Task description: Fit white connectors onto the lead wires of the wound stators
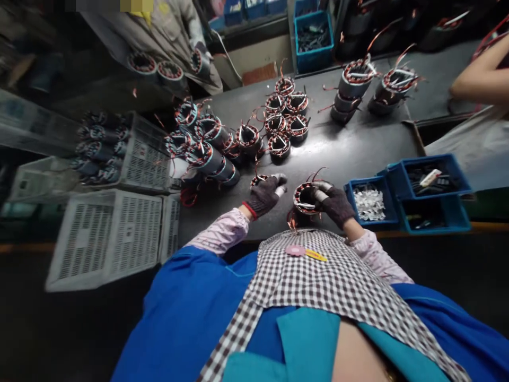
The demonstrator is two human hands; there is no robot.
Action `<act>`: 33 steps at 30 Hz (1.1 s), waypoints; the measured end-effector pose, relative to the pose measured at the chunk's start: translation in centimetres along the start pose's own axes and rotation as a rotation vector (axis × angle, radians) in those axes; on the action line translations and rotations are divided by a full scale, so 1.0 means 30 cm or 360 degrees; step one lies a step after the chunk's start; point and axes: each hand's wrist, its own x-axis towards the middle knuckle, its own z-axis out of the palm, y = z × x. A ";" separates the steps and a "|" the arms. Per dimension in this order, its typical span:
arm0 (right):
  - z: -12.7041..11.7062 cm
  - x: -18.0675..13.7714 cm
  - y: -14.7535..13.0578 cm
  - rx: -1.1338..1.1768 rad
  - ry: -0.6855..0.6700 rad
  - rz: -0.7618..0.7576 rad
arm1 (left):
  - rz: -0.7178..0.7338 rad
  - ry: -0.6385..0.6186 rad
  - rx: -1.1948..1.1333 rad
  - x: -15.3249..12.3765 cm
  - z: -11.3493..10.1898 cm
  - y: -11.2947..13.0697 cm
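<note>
My right hand (336, 204), in a dark glove with white-wrapped fingertips, grips the right rim of a motor stator (299, 199) close to the table's front edge. Copper windings ring its opening, and loose wires stick out at its top and bottom. My left hand (262, 197), gloved the same way, is to the left of that stator and apart from it. Its fingers are curled; whatever they may hold is too small or hidden to make out. Just behind it shows the rim of a small stator (258, 180), mostly covered by the hand.
Several wound stators (278, 146) stand mid-table, with stacked ones (212, 159) at left and taller stacks (352, 85) at back right. Blue bins (392, 209) hold white and black pieces on the right. Grey crates (107, 239) stand left. One person carries stators; another's arm (483, 74) shows right.
</note>
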 end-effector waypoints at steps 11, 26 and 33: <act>0.018 0.005 0.022 0.0010 0.0080 -0.0031 | 0.0373 -0.0577 0.0631 0.024 0.033 0.119; 0.024 -0.005 0.008 -0.0201 0.0196 -0.0056 | 0.0429 -0.0589 -0.0002 0.010 -0.021 0.100; 0.013 -0.011 0.018 -0.0255 0.0209 -0.0086 | 0.0625 -0.0557 0.0753 0.019 0.009 0.107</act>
